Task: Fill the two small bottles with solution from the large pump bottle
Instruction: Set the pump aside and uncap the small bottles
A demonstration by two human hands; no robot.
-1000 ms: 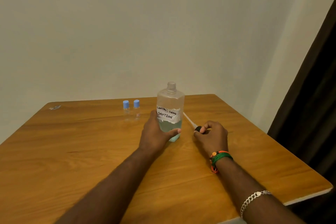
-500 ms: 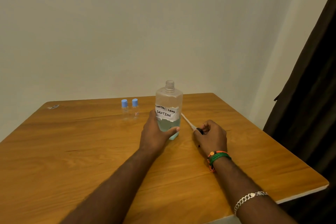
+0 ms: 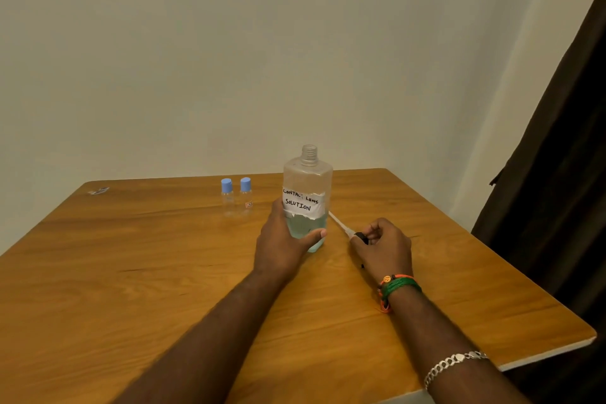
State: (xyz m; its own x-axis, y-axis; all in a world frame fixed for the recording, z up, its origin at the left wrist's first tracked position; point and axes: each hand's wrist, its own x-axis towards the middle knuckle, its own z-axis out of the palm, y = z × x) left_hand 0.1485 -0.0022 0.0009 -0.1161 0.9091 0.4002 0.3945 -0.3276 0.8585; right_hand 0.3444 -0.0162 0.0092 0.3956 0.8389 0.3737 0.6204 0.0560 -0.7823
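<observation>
I see a broad wooden table with a honey-brown grain filling most of the view, set against a pale wall, with a dark brown curtain hanging at the right edge. My two bare forearms reach in from the bottom. Near the table's middle stands the large clear plastic bottle, upright, its threaded neck uncapped, a white handwritten label reading "CONTACT LENS SOLUTION" across its front and pale blue liquid in its lower part. My left hand is wrapped around the bottle's lower body, thumb pressed across the front. Just beside it to the right, my right hand rests on the table, fingers closed on the black pump head with its thin white dip tube, which lies slanting toward the bottle's base. Two small clear bottles with blue caps stand upright side by side, behind and left of the big bottle, caps on.
</observation>
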